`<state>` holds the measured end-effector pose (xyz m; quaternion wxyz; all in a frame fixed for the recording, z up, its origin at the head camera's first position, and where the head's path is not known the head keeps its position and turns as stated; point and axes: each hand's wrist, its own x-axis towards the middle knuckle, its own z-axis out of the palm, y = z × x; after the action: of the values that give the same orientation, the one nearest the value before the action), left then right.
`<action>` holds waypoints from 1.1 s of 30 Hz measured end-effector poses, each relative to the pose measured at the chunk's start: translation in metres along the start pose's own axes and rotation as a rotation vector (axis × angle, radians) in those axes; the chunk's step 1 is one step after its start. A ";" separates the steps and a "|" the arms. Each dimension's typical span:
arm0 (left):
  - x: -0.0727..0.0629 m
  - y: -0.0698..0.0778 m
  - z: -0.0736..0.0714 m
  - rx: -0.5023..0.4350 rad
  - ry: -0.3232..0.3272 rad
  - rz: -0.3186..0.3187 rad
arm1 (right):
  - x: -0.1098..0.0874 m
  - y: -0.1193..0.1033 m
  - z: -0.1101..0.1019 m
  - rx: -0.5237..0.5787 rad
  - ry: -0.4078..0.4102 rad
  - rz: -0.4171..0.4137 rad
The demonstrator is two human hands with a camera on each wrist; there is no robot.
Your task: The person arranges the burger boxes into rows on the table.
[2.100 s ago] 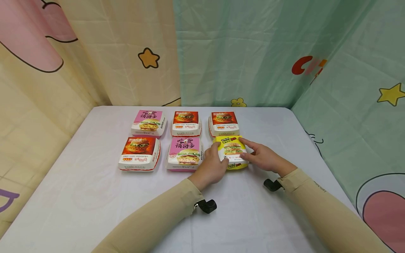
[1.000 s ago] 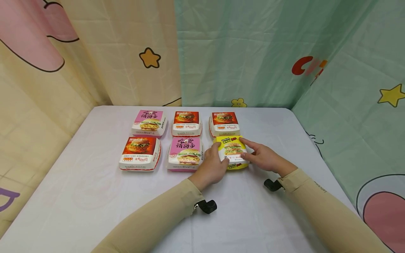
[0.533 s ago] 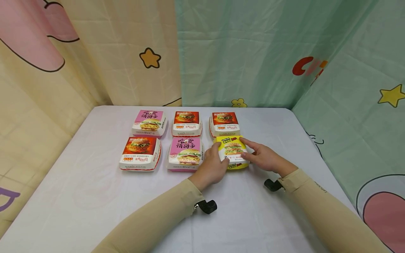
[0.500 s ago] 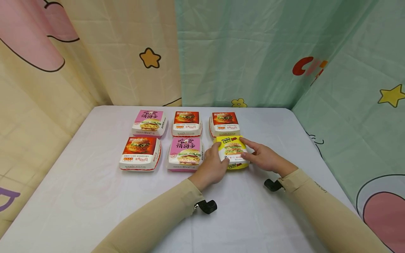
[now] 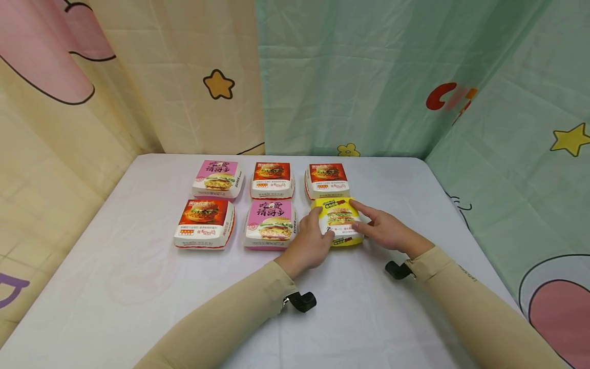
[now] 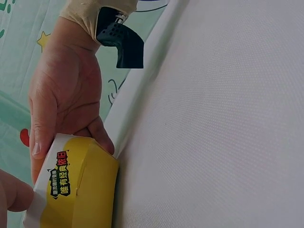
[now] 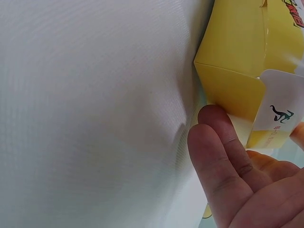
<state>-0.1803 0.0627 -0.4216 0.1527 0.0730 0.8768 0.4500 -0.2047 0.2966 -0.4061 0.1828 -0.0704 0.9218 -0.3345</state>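
A yellow burger box [image 5: 338, 220] lies at the right end of the near row on the white table. My left hand [image 5: 309, 238] touches its left side, the thumb by the near left edge. On its other side, my right hand [image 5: 384, 229] rests with fingers along the right side and thumb on top. In the right wrist view, right-hand fingers [image 7: 216, 156] are fairly straight and touch the lower side of the box. The left wrist view shows the right hand [image 6: 66, 90] beyond the yellow box [image 6: 83, 185], and my left thumb [image 6: 16, 190].
Left of the yellow box lie a pink burger box [image 5: 271, 225] and a red one [image 5: 204, 224]. The far row holds a pink box [image 5: 217, 179] and two red ones, middle [image 5: 272, 181] and right [image 5: 327, 181]. Curtains [image 5: 341, 77] stand behind the table [image 5: 184, 297].
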 end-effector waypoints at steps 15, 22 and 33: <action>-0.002 0.001 0.000 0.003 -0.002 0.008 | -0.001 -0.001 0.002 0.031 0.001 0.004; -0.003 0.002 0.000 -0.005 -0.012 -0.003 | -0.001 0.000 0.001 0.028 0.001 -0.008; -0.003 0.001 -0.001 -0.015 -0.007 0.021 | -0.002 0.000 0.000 0.030 0.003 -0.028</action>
<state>-0.1772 0.0619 -0.4195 0.1517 0.0829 0.8720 0.4579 -0.2026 0.2970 -0.4048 0.1778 -0.0799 0.9159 -0.3508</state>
